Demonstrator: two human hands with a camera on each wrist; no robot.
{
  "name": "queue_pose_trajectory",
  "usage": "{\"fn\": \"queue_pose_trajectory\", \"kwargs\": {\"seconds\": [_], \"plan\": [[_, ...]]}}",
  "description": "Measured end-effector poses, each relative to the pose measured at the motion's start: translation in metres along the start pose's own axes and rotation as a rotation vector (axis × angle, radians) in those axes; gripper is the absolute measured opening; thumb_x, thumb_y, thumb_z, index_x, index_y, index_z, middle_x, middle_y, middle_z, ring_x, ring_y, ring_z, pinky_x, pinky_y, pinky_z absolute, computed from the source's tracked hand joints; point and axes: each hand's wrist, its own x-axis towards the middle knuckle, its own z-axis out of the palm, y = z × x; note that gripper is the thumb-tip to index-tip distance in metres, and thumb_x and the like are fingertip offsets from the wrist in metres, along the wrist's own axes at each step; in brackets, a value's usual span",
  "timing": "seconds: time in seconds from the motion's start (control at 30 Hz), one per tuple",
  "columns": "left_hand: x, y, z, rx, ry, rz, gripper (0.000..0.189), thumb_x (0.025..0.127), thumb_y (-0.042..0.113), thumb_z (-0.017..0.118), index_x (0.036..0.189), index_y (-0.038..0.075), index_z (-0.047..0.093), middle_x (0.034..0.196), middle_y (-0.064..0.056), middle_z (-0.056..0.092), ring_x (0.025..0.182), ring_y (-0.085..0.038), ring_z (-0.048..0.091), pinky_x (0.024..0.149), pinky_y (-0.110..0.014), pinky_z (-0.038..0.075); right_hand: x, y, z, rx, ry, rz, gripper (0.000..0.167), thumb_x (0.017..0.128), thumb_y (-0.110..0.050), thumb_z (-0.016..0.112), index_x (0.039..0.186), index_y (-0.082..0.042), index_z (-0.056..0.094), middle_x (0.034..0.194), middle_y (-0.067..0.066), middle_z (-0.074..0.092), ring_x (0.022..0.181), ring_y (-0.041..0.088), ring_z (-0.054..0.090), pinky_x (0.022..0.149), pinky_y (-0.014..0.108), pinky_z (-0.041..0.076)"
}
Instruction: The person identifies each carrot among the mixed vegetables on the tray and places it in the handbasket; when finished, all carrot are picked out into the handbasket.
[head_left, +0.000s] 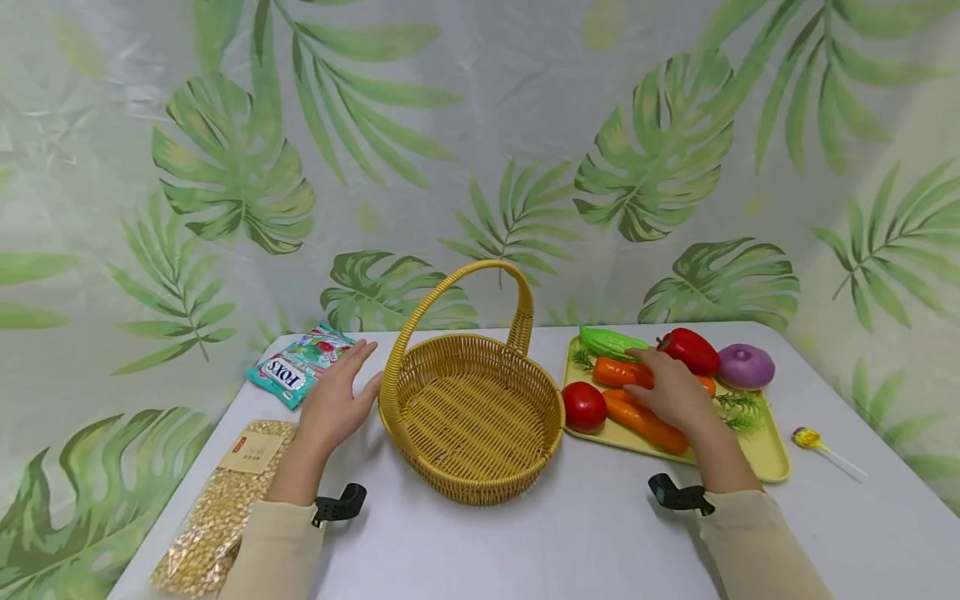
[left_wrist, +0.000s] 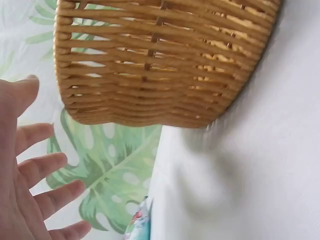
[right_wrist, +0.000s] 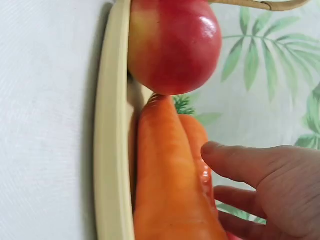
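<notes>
Carrots (head_left: pixel 651 425): on the tray (head_left: pixel 768 461), under the right hand (head_left: pixel 672 389)
Right fingers (right_wrist: pixel 239 198): parted
Left hand (head_left: pixel 336 407): fingers wide, beside the basket (head_left: pixel 480 417)

On the left side of the white table (head_left: pixel 495 550) lies a teal plastic bag printed "FOX'S" (head_left: pixel 296 367), and nearer, a transparent bag of yellowish kernels (head_left: pixel 213 508). At right lies a yellow-wrapped lollipop with white stick (head_left: pixel 807 438). Behind is a pale green-leaf-patterned sheet (head_left: pixel 517 125).

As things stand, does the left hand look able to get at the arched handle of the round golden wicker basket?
Very likely yes: the left hand, open and empty, is right beside the left end of the arched handle, and nothing visible stands between them.
</notes>
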Motion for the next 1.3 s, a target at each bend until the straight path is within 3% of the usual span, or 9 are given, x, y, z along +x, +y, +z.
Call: {"fn": "queue_pose_trajectory", "kwargs": {"seconds": [0.17, 0.37, 0.5, 0.63, 0.8, 0.93, 1.13, 1.3], "plan": [[0.001, -0.001, 0.01, -0.174, -0.002, -0.022, 0.055, 0.102, 0.034, 0.051, 0.154, 0.021, 0.04, 0.161, -0.011, 0.036, 0.147, -0.037, 0.035, 0.118, -0.059, 0.029, 0.002, 0.002, 0.005, -0.012, 0.0, 0.032, 0.062, 0.092, -0.027, 0.068, 0.147, -0.008, 0.047, 0.143, 0.027, 0.052, 0.13, 0.053, 0.043, 0.101, 0.071, 0.037], [0.005, -0.003, 0.027, -0.474, -0.037, -0.122, 0.051, 0.103, 0.037, 0.048, 0.152, 0.027, 0.041, 0.161, -0.007, 0.036, 0.142, -0.034, 0.044, 0.115, -0.053, 0.036, 0.003, 0.003, 0.006, -0.035, 0.016, 0.05, 0.053, 0.094, -0.023, 0.065, 0.144, -0.01, 0.051, 0.135, 0.027, 0.058, 0.123, 0.053, 0.047, 0.095, 0.069, 0.042], [0.006, -0.003, 0.034, -0.625, -0.062, -0.138, 0.049, 0.104, 0.035, 0.049, 0.152, 0.029, 0.041, 0.161, -0.005, 0.037, 0.143, -0.033, 0.044, 0.115, -0.054, 0.037, 0.003, 0.002, 0.006, -0.048, 0.047, 0.042, 0.047, 0.095, -0.018, 0.062, 0.141, -0.01, 0.054, 0.132, 0.026, 0.06, 0.121, 0.051, 0.048, 0.095, 0.068, 0.043], [0.004, -0.003, 0.038, -0.712, -0.092, -0.153, 0.049, 0.104, 0.029, 0.05, 0.153, 0.026, 0.041, 0.16, -0.004, 0.039, 0.142, -0.031, 0.045, 0.114, -0.052, 0.037, 0.003, 0.003, 0.009, -0.051, 0.058, 0.052, 0.044, 0.095, -0.016, 0.061, 0.138, -0.009, 0.057, 0.131, 0.027, 0.06, 0.119, 0.051, 0.05, 0.096, 0.068, 0.043], [0.001, -0.003, 0.049, -0.814, -0.094, -0.157, 0.049, 0.104, 0.025, 0.048, 0.152, 0.019, 0.042, 0.16, -0.006, 0.039, 0.15, -0.028, 0.032, 0.123, -0.049, 0.025, 0.003, 0.003, 0.01, -0.05, 0.056, 0.052, 0.043, 0.095, -0.014, 0.061, 0.137, -0.009, 0.058, 0.13, 0.028, 0.06, 0.119, 0.051, 0.05, 0.095, 0.068, 0.043], [-0.001, -0.005, 0.057, -0.894, -0.078, -0.159, 0.047, 0.104, 0.028, 0.047, 0.15, 0.02, 0.045, 0.158, -0.002, 0.041, 0.153, -0.022, 0.026, 0.125, -0.047, 0.019, 0.003, 0.003, 0.01, -0.049, 0.078, 0.031, 0.041, 0.094, -0.012, 0.062, 0.134, -0.008, 0.06, 0.127, 0.027, 0.062, 0.116, 0.051, 0.051, 0.095, 0.068, 0.043], [-0.003, -0.008, 0.063, -0.989, -0.075, -0.125, 0.047, 0.104, 0.026, 0.046, 0.151, 0.023, 0.043, 0.158, 0.003, 0.041, 0.151, -0.016, 0.028, 0.124, -0.043, 0.022, 0.004, 0.003, 0.01, -0.034, 0.099, 0.007, 0.04, 0.094, -0.01, 0.062, 0.134, -0.006, 0.059, 0.128, 0.026, 0.062, 0.115, 0.049, 0.055, 0.096, 0.066, 0.044], [-0.004, -0.01, 0.065, -1.042, -0.101, -0.085, 0.049, 0.105, 0.024, 0.043, 0.153, 0.022, 0.039, 0.159, 0.004, 0.039, 0.149, -0.013, 0.029, 0.117, -0.026, 0.03, 0.004, 0.003, 0.008, 0.017, 0.118, 0.001, 0.039, 0.095, -0.008, 0.06, 0.133, -0.007, 0.057, 0.128, 0.025, 0.062, 0.113, 0.045, 0.059, 0.095, 0.063, 0.047]]}}
